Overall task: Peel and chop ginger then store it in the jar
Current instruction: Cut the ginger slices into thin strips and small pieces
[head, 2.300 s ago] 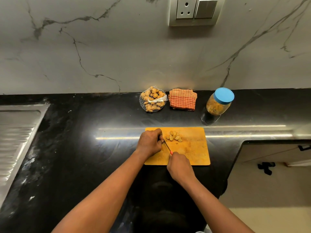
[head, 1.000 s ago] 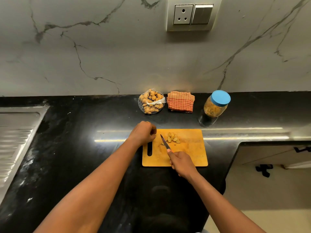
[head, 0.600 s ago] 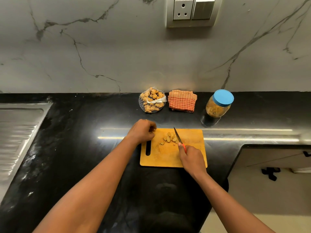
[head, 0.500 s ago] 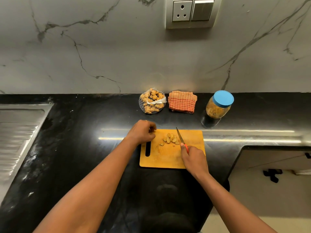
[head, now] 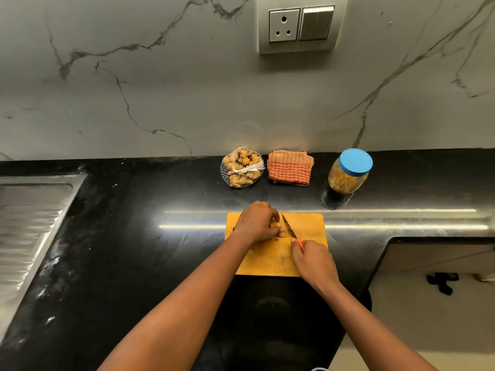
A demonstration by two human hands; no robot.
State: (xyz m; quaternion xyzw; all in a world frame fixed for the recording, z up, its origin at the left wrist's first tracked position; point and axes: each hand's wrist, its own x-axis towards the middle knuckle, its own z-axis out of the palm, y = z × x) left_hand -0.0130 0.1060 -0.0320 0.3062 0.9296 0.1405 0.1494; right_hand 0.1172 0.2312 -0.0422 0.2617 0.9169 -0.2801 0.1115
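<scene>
- Left grip [head: 255,223] curls over the ginger pieces [head: 280,232] on the cutting board [head: 312,226], steadying them for chopping.
- Right grip [head: 313,261] clasps the knife [head: 289,227], blade just beside them.
- The lidded jar [head: 348,174] stands behind on the desk.

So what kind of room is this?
Probably a home kitchen: a black countertop, a steel sink drainer on the left, and a chopping board with a knife and ginger.
</scene>
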